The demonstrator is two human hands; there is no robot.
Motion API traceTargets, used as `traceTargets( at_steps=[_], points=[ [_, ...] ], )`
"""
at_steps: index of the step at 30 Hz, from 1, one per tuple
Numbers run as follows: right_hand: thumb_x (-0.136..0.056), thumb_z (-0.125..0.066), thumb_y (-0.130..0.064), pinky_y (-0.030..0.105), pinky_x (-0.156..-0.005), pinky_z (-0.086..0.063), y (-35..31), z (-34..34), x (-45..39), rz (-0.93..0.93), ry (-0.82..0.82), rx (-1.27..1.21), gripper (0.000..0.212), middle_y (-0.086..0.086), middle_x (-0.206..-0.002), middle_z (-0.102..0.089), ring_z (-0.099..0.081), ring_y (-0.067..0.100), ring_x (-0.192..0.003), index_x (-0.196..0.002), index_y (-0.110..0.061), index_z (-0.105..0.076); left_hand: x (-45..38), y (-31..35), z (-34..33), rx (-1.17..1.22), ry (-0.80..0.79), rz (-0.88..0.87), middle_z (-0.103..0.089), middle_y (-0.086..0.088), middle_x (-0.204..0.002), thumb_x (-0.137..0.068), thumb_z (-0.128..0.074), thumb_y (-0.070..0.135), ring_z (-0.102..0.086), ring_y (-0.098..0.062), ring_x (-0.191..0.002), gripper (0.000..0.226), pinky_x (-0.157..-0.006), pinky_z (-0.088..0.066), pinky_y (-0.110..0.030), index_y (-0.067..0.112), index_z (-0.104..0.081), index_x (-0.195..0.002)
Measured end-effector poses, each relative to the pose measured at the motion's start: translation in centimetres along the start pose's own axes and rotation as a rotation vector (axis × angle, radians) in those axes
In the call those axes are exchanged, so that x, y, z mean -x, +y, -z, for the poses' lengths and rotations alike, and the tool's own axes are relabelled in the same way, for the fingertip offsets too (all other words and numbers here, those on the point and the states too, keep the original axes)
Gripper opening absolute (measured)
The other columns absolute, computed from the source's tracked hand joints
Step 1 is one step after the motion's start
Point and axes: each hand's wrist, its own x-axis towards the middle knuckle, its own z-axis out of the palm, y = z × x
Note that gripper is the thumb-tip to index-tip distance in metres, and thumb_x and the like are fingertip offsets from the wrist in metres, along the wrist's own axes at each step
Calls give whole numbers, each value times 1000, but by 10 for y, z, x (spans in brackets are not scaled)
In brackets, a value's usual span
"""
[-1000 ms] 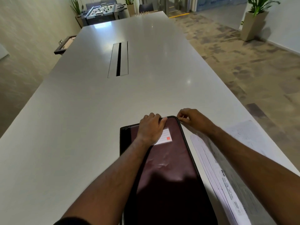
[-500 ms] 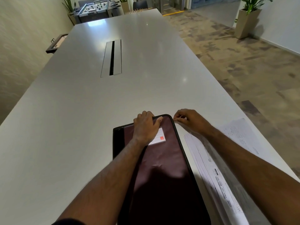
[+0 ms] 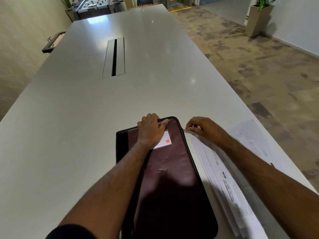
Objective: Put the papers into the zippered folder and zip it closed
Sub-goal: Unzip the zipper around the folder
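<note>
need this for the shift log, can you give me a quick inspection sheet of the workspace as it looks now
surface: long white table with a slotted cable hatch set into its middle.
job's things: maroon zippered folder lies flat and closed at the near edge, a white label on its cover; papers lie loose on the table to its right, not yet inside.
clutter: nothing seen.
hands: left hand rests on the folder's far end, fingers curled over its edge; right hand pinches the zipper pull at the folder's far right corner.
cables: nothing seen.
surroundings: patterned carpet, foosball table beyond the far end, potted plant by the right wall.
</note>
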Motion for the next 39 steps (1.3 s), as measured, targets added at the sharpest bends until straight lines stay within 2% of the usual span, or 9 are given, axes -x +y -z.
traceTargets(
  at_steps=[7,14,21,31,39],
  points=[
    [-97,-70,-21,41,-77,-56,-7,3,20,-1,-18,29,8,-3,-92,-73,-64,13,-84,-98,-15,-76,1,1,0,6,1,-4,-60,0,-112,-103,-44,60,-52,-23,-106,49,-97,-37,-43,16,-61,-114],
    [-98,-69,-29,35,-77,-54,-18,4,46,2,-24,68,11,-8,-93,-72,-61,8,-86,-98,-20,-76,2,3,-1,5,-2,7,-60,-2,-110,-103,-45,60,-52,-25,-106,48,-96,-38,-44,15,-61,-110],
    [-99,-68,-29,30,-78,-52,-29,2,70,-4,-32,77,15,-4,-98,-75,-61,9,-90,-102,-17,-77,2,3,1,-4,-1,6,-60,-3,-110,-103,-46,60,-52,-25,-105,48,-97,-38,-45,14,-60,-108],
    [-100,-64,-36,33,-79,-54,-37,-4,118,-19,-85,62,18,-10,-99,-73,-60,7,-93,-103,-22,-75,3,3,1,5,-16,18,-60,-5,-113,-102,-47,61,-52,-27,-109,49,-100,-38,-46,15,-60,-111],
    [-100,-64,-35,34,-83,-51,-52,-5,159,-50,-94,22,17,-12,-100,-73,-60,10,-95,-102,-22,-76,1,1,0,0,-19,8,-59,-2,-110,-101,-47,63,-51,-25,-107,47,-93,-33,-41,19,-61,-108]
  ],
)
